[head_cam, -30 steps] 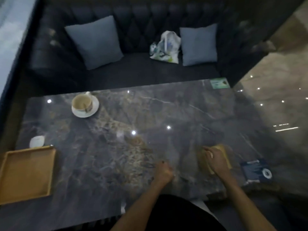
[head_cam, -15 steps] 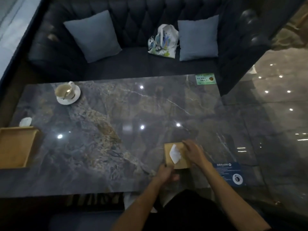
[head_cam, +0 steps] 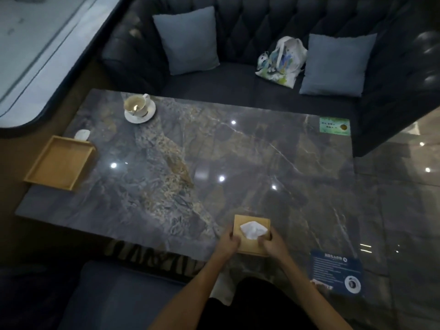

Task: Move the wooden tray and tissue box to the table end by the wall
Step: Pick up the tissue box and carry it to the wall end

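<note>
A square wooden tissue box with a white tissue sticking out of its top sits near the front edge of the dark marble table. My left hand grips its left side and my right hand grips its right side. The wooden tray lies at the table's far left end, slightly over the edge, with nothing in it.
A cup on a saucer stands at the back left. A small white object lies behind the tray. Stickers mark the back right corner and front right corner. A dark sofa with cushions and a bag runs behind.
Both hands have closed on the sides of the tissue box, which has shifted left along the front edge. The view has swung to show the tray's end of the table.
</note>
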